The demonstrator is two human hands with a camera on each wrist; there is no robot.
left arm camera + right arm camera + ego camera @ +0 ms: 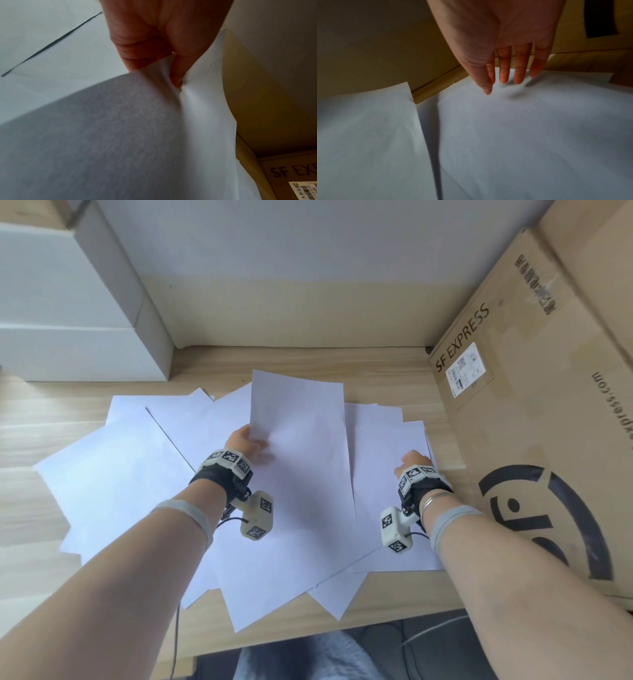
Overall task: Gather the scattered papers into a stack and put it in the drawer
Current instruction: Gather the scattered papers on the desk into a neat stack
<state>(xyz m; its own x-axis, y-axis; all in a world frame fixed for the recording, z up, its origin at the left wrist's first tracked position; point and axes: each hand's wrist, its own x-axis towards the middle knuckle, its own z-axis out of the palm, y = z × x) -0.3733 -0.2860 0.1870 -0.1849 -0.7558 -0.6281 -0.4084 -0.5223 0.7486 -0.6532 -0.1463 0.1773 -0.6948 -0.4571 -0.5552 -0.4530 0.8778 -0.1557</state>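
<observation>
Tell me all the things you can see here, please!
Papers: many, count unclear since they overlap, white, scattered across the desk.
Lifted sheet: one, white, raised in the middle of the spread.
Desk: one, light wood, under the papers.
SF Express cardboard box: one, brown, on the right of the desk, with a white shipping label.
White boxes: two it seems, stacked at the far left.
Wall: pale, behind the desk.
Wrist cameras: two, cream with black-and-white markers, one strapped on each wrist.
Left hand: pinches the lifted sheet's left edge.
Right hand: fingers straight, tips down at the papers on the right.
</observation>
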